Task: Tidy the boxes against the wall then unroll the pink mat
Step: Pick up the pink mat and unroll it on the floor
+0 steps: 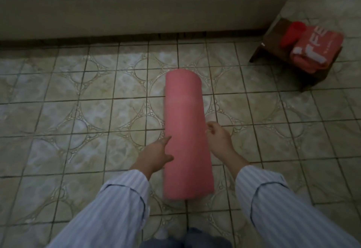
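Note:
The pink mat (185, 130) is still rolled up into a thick tube, lying lengthwise away from me on the tiled floor in the middle of the view. My left hand (159, 153) rests against the roll's left side with fingers spread and holds nothing. On the roll's right side, my right hand (217, 137) has its fingers curled close to the mat's edge; whether it pinches the edge I cannot tell. Both arms wear striped blue sleeves. No boxes are in view.
A grey sofa base (136, 13) runs along the far side. At the right stands a small dark wooden stool (273, 38) carrying folded red cloth (316, 48). Patterned floor tiles (78, 111) surround the roll.

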